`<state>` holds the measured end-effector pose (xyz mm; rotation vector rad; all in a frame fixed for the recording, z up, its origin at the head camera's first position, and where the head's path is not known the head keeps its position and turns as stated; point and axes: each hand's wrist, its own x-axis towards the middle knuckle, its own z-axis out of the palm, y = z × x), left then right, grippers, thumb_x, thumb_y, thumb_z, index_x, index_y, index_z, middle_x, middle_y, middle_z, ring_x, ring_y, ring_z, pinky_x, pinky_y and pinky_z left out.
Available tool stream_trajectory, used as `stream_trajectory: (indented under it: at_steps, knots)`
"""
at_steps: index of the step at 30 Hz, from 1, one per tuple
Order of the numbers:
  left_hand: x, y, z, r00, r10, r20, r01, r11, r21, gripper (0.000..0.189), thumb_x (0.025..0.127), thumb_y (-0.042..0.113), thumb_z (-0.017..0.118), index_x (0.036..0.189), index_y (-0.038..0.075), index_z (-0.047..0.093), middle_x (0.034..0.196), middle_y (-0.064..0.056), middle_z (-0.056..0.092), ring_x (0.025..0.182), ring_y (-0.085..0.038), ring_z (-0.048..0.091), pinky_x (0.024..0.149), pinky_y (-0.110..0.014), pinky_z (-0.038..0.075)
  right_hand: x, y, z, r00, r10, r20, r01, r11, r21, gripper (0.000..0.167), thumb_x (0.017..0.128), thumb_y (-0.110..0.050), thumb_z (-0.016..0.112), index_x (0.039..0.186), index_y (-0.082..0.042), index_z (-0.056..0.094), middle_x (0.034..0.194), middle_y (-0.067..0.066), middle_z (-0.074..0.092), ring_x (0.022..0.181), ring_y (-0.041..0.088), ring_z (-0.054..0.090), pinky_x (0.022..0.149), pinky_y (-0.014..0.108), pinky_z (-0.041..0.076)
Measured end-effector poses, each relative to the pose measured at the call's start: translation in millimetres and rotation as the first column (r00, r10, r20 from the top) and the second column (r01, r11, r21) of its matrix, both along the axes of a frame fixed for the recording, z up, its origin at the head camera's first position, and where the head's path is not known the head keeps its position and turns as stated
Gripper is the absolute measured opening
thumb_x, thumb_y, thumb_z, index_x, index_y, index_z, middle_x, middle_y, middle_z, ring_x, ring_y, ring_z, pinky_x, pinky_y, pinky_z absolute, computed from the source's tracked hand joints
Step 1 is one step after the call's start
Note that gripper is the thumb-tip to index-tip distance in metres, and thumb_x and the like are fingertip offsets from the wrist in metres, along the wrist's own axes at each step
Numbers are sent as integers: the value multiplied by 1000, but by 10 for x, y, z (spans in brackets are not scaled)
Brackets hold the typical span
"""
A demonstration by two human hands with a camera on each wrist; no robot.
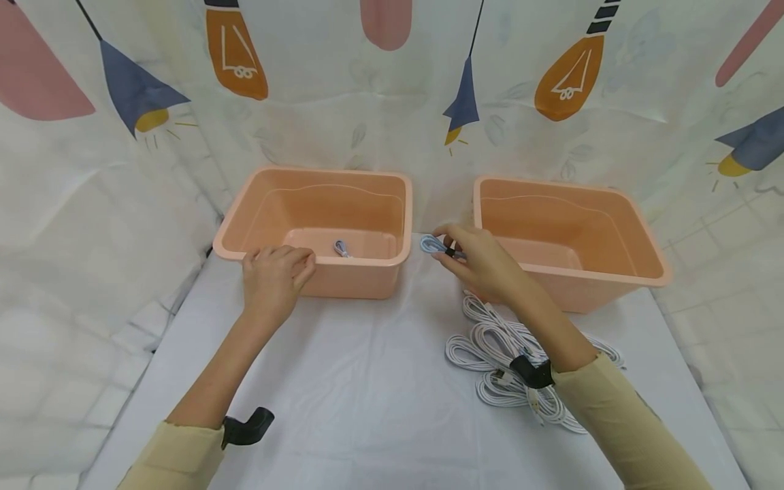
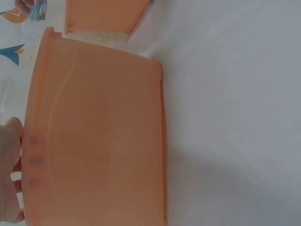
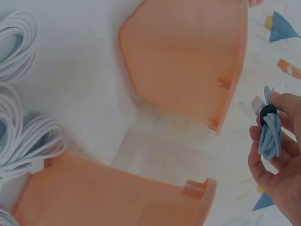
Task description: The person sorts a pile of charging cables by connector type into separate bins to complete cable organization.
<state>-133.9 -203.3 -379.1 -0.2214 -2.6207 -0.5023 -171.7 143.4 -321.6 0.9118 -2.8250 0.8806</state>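
Beige sleeves [image 1: 174, 452] enter at the lower edge, nearest the viewer. The left hand [image 1: 273, 282] curls its fingers over the front rim of the left orange bin [image 1: 355, 280], in which lies a small coil [image 1: 341, 248], apparently another cable, partly hidden by the rim. Between the two bins, the right hand [image 1: 484, 262] pinches a blue cable [image 1: 433, 245] bound with a black tie [image 3: 268, 110]. White cables [image 1: 490, 344] lie coiled on the tabletop [image 1: 367, 381] before the right orange bin [image 1: 591, 294].
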Motion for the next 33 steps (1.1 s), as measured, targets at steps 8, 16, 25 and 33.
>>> stream_trajectory:
  at_steps: [8, 16, 25, 33]
  knots:
    - [-1, 8, 1, 1000, 5, 16, -5, 1000, 5, 20, 101, 19, 66, 106, 4, 79, 106, -18, 78, 107, -46, 68, 108, -73, 36, -176, -163, 75, 999, 46, -28, -46, 999, -2, 34, 101, -13, 72, 131, -2, 63, 107, 17, 73, 92, 31, 66, 79, 42, 59]
    - [1, 12, 13, 999, 6, 31, -6, 1000, 8, 22, 102, 20, 65, 107, 5, 79, 108, -18, 78, 108, -46, 67, 109, -73, 34, -319, -374, 136, 999, 46, -17, -45, 999, 29, 33, 101, -14, 72, 131, -3, 62, 106, 17, 73, 85, 28, 66, 76, 39, 57]
    - [2, 14, 21, 999, 3, 45, -4, 1000, 13, 21, 103, 20, 65, 108, 5, 79, 109, -18, 78, 109, -47, 67, 110, -72, 34, -466, -576, 215, 998, 56, 5, -56, 998, 40, 29, 104, -17, 68, 129, -4, 63, 106, 14, 72, 84, 27, 63, 76, 38, 52]
    - [-7, 10, 8, 1000, -3, 12, 3, 1000, 11, 20, 102, 19, 65, 106, 5, 79, 107, -18, 78, 105, -47, 68, 107, -72, 36, -575, -751, 295, 998, 51, 45, -52, 998, 39, 31, 104, -18, 69, 131, -4, 63, 108, 12, 73, 89, 26, 65, 78, 36, 52]
